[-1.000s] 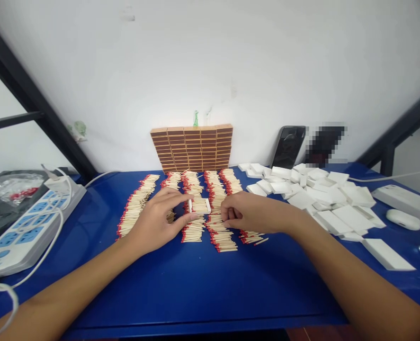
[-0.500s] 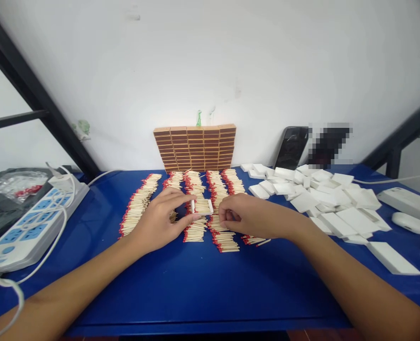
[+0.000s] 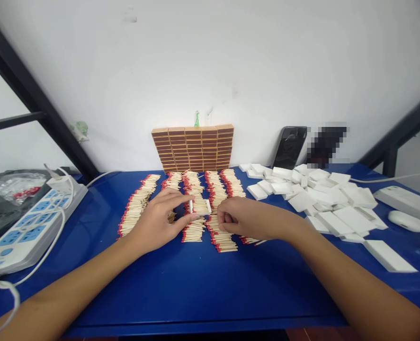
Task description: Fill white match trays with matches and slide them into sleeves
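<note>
Between the thumb and fingers of my left hand is a small white matchbox tray with matches inside it. Just right of the tray, my right hand hovers over a row of matches with its fingers curled together; whether anything is pinched in them is hidden. Red-tipped matches lie in several long rows on the blue table, running from the back toward me. My hands and the tray cover parts of the middle rows.
Matchbox sleeves are stacked against the wall. A heap of white trays lies on the right, near a propped black phone and a white earbud case. A power strip with cables sits on the left.
The whole view has shifted slightly. Both hands keep nearly the same pose around the tray, and the left hand still holds it.
</note>
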Demonstrator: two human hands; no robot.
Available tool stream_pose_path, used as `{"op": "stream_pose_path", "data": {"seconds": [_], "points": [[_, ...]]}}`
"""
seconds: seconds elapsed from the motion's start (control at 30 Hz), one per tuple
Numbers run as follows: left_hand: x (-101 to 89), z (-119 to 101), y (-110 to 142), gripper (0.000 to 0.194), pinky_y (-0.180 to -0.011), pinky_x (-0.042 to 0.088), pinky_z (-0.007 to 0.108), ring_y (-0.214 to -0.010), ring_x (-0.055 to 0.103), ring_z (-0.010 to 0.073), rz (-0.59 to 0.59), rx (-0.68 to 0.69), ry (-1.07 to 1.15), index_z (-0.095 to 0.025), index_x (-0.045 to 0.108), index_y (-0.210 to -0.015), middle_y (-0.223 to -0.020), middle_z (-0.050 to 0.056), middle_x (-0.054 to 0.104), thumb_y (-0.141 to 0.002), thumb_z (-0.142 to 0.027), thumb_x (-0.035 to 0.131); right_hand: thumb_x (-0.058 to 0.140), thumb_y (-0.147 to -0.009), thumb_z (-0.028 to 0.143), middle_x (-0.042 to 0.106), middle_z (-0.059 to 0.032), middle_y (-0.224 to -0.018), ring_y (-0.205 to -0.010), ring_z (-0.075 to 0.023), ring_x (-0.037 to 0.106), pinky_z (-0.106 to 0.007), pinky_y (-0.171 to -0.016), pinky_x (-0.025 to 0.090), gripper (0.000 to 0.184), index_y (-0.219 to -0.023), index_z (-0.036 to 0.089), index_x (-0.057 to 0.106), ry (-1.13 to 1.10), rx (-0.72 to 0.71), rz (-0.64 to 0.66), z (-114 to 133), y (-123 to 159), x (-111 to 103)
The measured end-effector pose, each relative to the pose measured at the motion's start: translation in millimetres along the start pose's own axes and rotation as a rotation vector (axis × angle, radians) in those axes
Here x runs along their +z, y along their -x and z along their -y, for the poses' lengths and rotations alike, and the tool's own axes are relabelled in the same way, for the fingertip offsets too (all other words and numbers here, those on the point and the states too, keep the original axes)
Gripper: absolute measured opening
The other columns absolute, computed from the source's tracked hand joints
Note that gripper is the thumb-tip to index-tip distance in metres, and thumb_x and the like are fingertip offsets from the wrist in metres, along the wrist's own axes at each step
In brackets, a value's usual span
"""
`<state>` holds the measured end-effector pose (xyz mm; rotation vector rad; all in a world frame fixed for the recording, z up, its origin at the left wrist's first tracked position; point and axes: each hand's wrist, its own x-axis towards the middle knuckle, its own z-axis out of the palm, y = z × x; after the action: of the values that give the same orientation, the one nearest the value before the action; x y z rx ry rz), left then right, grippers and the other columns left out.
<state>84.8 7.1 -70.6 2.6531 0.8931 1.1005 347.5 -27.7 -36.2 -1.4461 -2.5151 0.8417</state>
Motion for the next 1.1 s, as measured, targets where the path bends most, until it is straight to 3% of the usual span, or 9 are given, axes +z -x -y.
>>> {"op": "stream_pose_path", "data": {"seconds": [0.17,0.4,0.67,1.1], "points": [[0.1,0,0,0.038,-0.094,0.058,0.041,-0.105,0.067,0.0240,0.007,-0.012,0.000,-0.022,0.073,-0.122,-0.109,0.010,0.075,-0.091,-0.044,0.075,0.060,-0.091,0.022,0.065,-0.0019,-0.082,-0.068,-0.0158,0.053,-0.029,-0.059,0.037,0.009,-0.083,0.021,0.060,0.006,0.008,-0.017,0,5,-5],[0.1,1,0,0.038,-0.094,0.056,0.040,-0.103,0.067,0.0232,0.035,0.008,-0.012,-0.023,0.072,-0.125,-0.107,0.008,0.075,-0.092,-0.042,0.075,0.054,-0.102,0.034,0.067,-0.0023,-0.088,-0.075,-0.0158,0.055,-0.028,-0.065,0.040,0.018,-0.093,0.022,0.063,-0.030,-0.048,-0.152,-4,5,-14],[1.1,-1,1,0.036,-0.093,0.057,0.040,-0.103,0.066,0.0232,0.016,0.054,0.022,-0.020,0.071,-0.123,-0.106,0.009,0.076,-0.091,-0.037,0.076,0.054,-0.101,0.026,0.065,-0.0034,-0.090,-0.077,-0.0160,0.056,-0.029,-0.067,0.040,0.013,-0.092,0.019,0.061,-0.005,-0.079,-0.224,10,-5,1],[0.8,-3,1,0.035,-0.093,0.057,0.041,-0.105,0.066,0.0239,0.025,0.065,0.053,-0.022,0.070,-0.124,-0.106,0.008,0.076,-0.091,-0.035,0.076,0.059,-0.098,0.019,0.062,-0.0007,-0.084,-0.074,-0.0135,0.054,-0.027,-0.069,0.040,0.009,-0.090,0.018,0.064,-0.035,-0.211,-0.349,9,-13,11]]}}
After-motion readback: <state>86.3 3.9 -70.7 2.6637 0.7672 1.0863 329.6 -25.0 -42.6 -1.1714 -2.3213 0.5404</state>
